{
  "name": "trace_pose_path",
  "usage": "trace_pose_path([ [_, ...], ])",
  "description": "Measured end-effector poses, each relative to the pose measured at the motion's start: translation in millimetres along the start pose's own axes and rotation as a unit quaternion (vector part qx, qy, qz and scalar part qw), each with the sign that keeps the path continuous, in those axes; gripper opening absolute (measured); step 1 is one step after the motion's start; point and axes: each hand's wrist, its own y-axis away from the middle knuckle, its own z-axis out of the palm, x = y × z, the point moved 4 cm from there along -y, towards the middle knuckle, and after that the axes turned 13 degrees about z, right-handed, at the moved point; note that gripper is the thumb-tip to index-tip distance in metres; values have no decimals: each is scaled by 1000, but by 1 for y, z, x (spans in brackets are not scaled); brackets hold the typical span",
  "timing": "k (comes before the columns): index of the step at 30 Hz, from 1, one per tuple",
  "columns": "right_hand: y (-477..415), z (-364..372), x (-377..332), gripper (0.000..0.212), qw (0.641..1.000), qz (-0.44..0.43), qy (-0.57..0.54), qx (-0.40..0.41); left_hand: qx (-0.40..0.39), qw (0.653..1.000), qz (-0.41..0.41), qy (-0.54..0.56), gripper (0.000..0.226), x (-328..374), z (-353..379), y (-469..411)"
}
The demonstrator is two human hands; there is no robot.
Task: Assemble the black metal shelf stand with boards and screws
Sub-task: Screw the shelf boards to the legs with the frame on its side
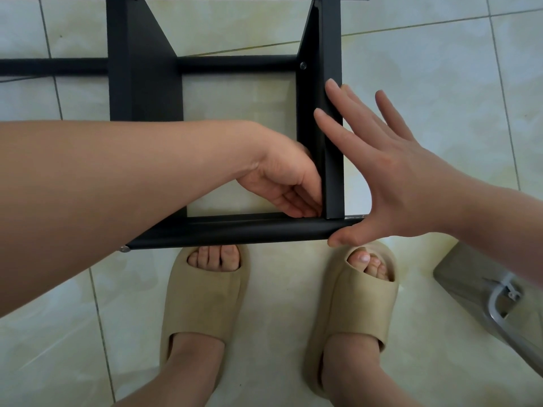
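Nearest us, the left forearm crosses over the black metal shelf stand, which stands on the tiled floor just ahead of the person's feet.

We see the left hand reaching inside the frame, its fingers curled with the tips against the inner face of the right upright where that meets the front tube; we cannot tell whether they grasp anything. The right hand is released, fingers straight and spread beside the upright's outer edge, thumb touching the tube's right end. A screw head shows farther up the upright, and a bolt end sticks out at the tube's left end. Beige slides cover both feet, toes just under the tube. A grey object lies on the floor at the lower right.
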Motion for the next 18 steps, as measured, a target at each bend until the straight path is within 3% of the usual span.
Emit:
trace_pose_path([
  [18,-1,-2,0,141,1000,5,7,-1,-14,999,-23,-21,13,0,-1,-1],
])
